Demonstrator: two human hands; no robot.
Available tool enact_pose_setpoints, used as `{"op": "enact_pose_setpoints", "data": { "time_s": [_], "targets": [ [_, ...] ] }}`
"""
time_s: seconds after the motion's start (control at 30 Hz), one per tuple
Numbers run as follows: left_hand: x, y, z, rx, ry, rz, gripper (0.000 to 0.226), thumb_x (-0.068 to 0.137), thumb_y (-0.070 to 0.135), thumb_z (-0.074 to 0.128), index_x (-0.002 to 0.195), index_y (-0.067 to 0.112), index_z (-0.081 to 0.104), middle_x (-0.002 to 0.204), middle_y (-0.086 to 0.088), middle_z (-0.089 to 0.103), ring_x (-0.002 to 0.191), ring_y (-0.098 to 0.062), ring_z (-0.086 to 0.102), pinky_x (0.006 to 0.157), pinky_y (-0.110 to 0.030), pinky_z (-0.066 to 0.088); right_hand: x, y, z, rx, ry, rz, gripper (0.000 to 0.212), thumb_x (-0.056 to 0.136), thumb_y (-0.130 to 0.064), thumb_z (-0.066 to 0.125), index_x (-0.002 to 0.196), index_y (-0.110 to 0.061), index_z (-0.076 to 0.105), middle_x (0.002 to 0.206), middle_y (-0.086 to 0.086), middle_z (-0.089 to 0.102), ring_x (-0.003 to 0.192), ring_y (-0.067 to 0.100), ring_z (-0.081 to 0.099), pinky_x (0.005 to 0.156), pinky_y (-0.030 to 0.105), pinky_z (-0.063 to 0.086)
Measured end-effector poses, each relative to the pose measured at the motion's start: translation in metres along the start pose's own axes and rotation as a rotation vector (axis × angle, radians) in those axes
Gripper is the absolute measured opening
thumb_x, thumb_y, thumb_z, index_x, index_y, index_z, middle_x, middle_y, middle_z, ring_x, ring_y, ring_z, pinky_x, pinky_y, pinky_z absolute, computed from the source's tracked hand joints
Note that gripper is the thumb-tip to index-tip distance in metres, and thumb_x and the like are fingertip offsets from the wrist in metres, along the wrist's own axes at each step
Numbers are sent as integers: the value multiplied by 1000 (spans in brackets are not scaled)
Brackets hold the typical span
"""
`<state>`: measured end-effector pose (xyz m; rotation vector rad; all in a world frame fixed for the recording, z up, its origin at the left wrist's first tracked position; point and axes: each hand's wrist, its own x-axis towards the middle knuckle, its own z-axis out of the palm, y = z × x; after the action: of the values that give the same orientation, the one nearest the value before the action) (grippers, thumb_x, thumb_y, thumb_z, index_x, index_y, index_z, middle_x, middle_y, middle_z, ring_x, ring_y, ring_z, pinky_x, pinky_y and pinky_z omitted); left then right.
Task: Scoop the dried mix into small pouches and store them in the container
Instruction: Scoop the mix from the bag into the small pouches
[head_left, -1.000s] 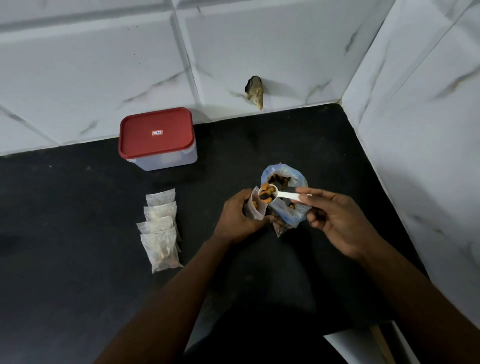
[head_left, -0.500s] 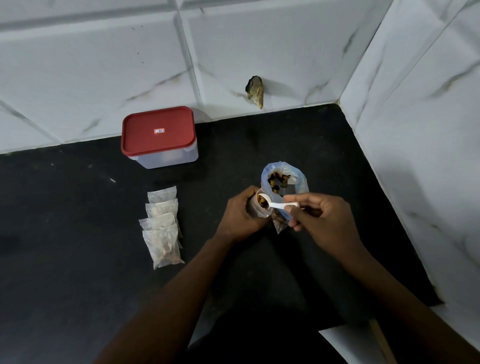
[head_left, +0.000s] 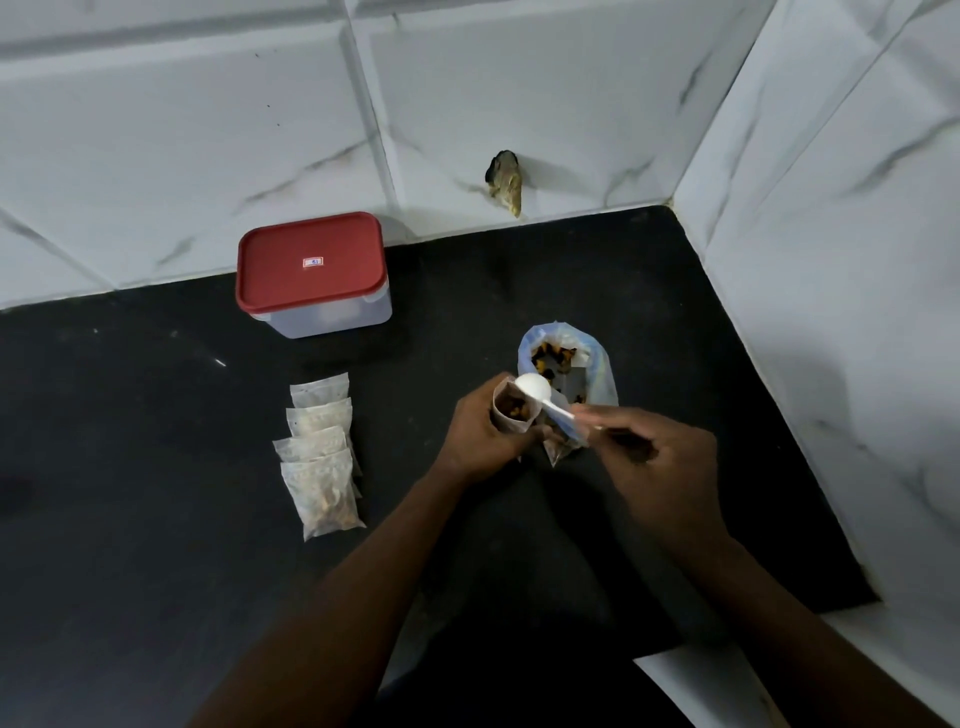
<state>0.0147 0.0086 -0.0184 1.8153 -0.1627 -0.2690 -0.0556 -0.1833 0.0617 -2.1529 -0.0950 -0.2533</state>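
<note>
Two hands meet above the black counter (head_left: 156, 571): the left hand (head_left: 480, 434) is wrapped round a small pouch (head_left: 511, 413), held mouth up, and the right hand (head_left: 657, 460) pinches the handle of a white scoop (head_left: 535, 389), bowl turned over above that mouth; the dried mix (head_left: 514, 411) sits inside. Just beyond the scoop stands the open bag (head_left: 597, 382); left of the grip lie four filled pouches (head_left: 322, 457), and farther off the red-lidded container (head_left: 311, 275), shut. The pouch film looks thin, soft and light, so it likely wants holding by its sides, below the rim.
</note>
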Motion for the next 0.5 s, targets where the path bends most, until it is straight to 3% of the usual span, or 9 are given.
{"op": "enact_pose_setpoints", "data": {
  "time_s": [0.13, 0.2, 0.3, 0.4, 0.5],
  "targets": [
    [2, -1, -2, 25, -6, 6, 39, 76, 19, 90, 107, 15, 67, 106, 4, 72, 101, -10, 70, 88, -27, 58, 18, 6, -2, 604, 168, 506, 20, 88, 0, 71, 105, -11, 75, 101, 5, 79, 95, 20, 76, 81, 30, 62],
    [1, -1, -2, 34, 10, 14, 44, 72, 31, 89, 107, 15, 67, 105, 4, 72, 99, -10, 69, 87, -26, 58, 31, 18, -4, 697, 251, 630, 20, 90, 0, 70, 105, -12, 74, 101, 6, 79, 95, 23, 76, 79, 30, 63],
    [0, -3, -2, 59, 34, -1, 51, 68, 42, 84, 108, 19, 65, 108, 5, 70, 100, -7, 68, 87, -22, 56, 46, 41, -3, 451, 255, 589, 21, 90, -4, 73, 108, -15, 75, 100, 0, 78, 94, 14, 76, 79, 31, 63],
    [0, -9, -2, 94, 38, -23, 48, 70, 33, 86, 111, 24, 64, 114, 7, 67, 105, -4, 66, 90, -20, 54, 56, 58, 3, 100, 159, 414, 22, 88, -11, 77, 109, -18, 77, 98, -8, 78, 89, 1, 74, 78, 25, 62],
    [2, -11, -1, 120, 37, -28, 52, 71, 25, 88, 117, 26, 64, 122, 11, 62, 113, -2, 63, 94, -21, 52, 63, 63, 13, -55, 99, 275, 21, 88, -9, 76, 109, -15, 76, 100, -8, 76, 88, -8, 69, 76, 11, 56]
  ]
}}
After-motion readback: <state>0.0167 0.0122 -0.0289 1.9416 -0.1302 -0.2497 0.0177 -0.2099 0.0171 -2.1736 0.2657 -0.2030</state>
